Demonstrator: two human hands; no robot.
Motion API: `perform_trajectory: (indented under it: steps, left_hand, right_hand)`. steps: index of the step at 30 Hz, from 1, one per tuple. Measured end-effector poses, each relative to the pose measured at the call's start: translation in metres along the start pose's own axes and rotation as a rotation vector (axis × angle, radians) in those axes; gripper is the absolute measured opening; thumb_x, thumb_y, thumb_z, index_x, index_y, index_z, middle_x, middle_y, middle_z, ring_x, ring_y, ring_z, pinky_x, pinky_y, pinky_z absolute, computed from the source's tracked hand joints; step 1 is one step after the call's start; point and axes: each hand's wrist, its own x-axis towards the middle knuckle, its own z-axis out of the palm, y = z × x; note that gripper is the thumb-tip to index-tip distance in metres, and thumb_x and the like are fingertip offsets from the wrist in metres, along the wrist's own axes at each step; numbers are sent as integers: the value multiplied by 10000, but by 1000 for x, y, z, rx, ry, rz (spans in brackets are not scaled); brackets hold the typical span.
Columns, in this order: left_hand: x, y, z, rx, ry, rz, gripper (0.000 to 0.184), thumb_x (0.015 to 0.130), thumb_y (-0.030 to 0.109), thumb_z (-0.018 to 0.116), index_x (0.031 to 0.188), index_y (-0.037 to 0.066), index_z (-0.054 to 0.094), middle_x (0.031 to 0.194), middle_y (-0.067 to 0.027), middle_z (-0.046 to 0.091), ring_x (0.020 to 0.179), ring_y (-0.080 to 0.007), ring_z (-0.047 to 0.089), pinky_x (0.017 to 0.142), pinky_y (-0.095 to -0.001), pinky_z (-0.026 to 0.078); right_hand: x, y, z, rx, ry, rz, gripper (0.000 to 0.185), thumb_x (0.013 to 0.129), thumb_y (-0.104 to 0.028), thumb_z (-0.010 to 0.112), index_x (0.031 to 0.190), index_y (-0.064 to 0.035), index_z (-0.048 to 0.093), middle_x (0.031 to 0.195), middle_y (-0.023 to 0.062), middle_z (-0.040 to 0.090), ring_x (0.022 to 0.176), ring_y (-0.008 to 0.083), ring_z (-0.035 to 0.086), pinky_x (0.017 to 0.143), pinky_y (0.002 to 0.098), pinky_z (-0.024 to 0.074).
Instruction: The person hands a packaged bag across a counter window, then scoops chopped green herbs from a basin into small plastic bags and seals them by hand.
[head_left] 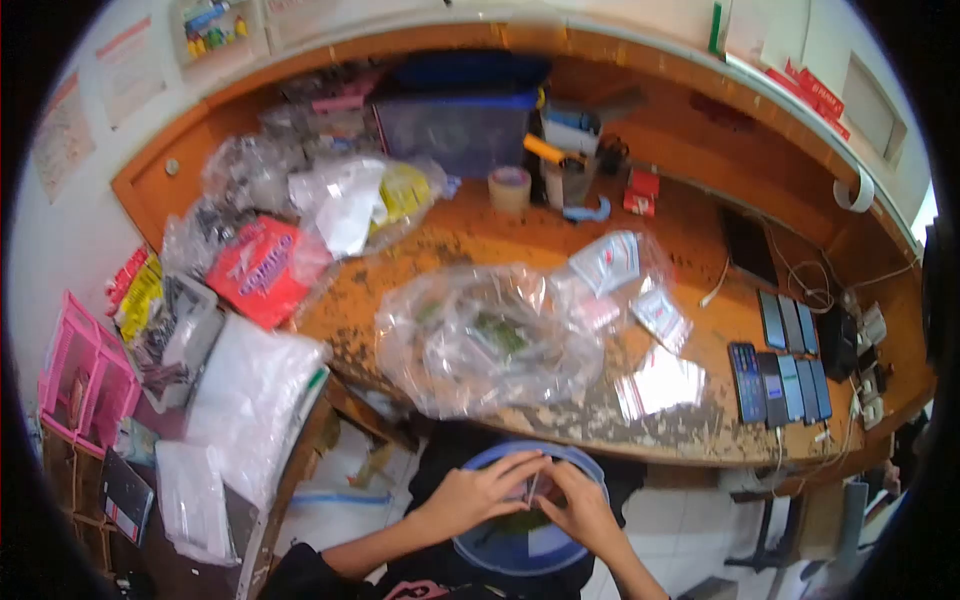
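Note:
A round blue basin rests on my lap below the table edge, with loose green stuff and a pale flat piece inside. Above the basin, my left hand and my right hand meet fingertip to fingertip. They pinch a small clear packet between them; the fingers cover most of it, so its contents cannot be made out. In front of me on the table lies a large open clear plastic bag, with green leafy stuff inside.
Right of the bag lie printed pouches and a stack of small white packets. Several phones with cables sit at the right. A tape roll and a lidded bin stand behind. Plastic bags and a pink basket fill the left.

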Motion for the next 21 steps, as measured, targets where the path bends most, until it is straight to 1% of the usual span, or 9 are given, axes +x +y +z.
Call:
perform_trajectory:
  steps: [1, 2, 7, 11, 13, 15, 19, 20, 21]
  left_hand:
    - [-2, 0, 2, 21, -12, -19, 638, 776, 307, 661, 1346, 151, 420, 1320, -21, 471, 888, -240, 637, 607, -318, 545]
    - [-1, 3, -1, 5, -36, -54, 638, 772, 307, 665, 1340, 144, 425, 1309, -21, 481, 892, -238, 636, 612, -316, 544]
    - [-7, -6, 5, -135, -47, -77, 615, 751, 304, 687, 1293, 121, 463, 1266, -41, 511, 929, -255, 627, 678, -335, 537]
    - [-24, -26, -12, -421, -33, -264, 601, 710, 265, 746, 1239, 103, 511, 1230, -90, 519, 1063, -270, 572, 836, -345, 499]
    - [-36, -37, -17, -487, 33, -298, 630, 679, 226, 782, 1235, 82, 522, 1225, -111, 518, 1098, -263, 550, 911, -336, 454]
    - [-44, -44, -25, -482, 138, -284, 651, 660, 178, 796, 1240, 62, 523, 1240, -112, 516, 1138, -245, 522, 953, -331, 411]
    - [-53, -43, -30, -775, 173, -527, 657, 661, 78, 777, 1263, 51, 515, 1218, -103, 564, 1127, -212, 533, 982, -322, 378]
    - [-55, -45, -27, -731, 207, -486, 675, 670, 36, 758, 1292, 63, 496, 1215, -78, 579, 1020, -157, 555, 828, -259, 447]
    - [-55, -45, -27, -734, 205, -487, 675, 670, 36, 758, 1292, 63, 496, 1215, -78, 579, 1020, -157, 555, 828, -259, 447]
  right_hand:
    - [3, -2, -1, -133, 19, -71, 428, 698, -71, 726, 1090, -24, 562, 874, 111, 543, 698, 271, 575, 617, 359, 474]
    - [3, -3, -5, -162, -98, -2, 456, 709, -142, 720, 1115, -25, 549, 959, 103, 537, 888, 297, 541, 729, 377, 463]
    - [6, -7, -2, -57, -119, -18, 259, 720, -83, 708, 916, -37, 546, 891, 98, 506, 766, 295, 552, 652, 363, 454]
    - [1, 18, 14, 447, -68, 440, 131, 829, -52, 642, 873, -13, 525, 744, 75, 495, 650, 148, 525, 595, 245, 434]
    - [-12, 33, 39, 406, -151, 417, 145, 821, -38, 632, 939, -7, 553, 849, 81, 554, 704, 176, 570, 626, 270, 462]
    - [-38, 48, 80, -59, -367, -1, 221, 773, -16, 624, 989, -24, 582, 942, 74, 576, 834, 206, 598, 691, 307, 490]
    - [-57, 68, 119, -548, -492, -158, 226, 740, -48, 592, 966, -45, 591, 992, 80, 558, 930, 226, 574, 744, 339, 495]
    - [-53, 71, 121, -596, -516, -169, 204, 740, -66, 575, 943, -55, 589, 968, 81, 545, 920, 219, 563, 751, 326, 490]
    - [-50, 72, 121, -646, -537, -181, 184, 740, -83, 559, 921, -64, 587, 943, 82, 531, 909, 213, 551, 757, 313, 485]
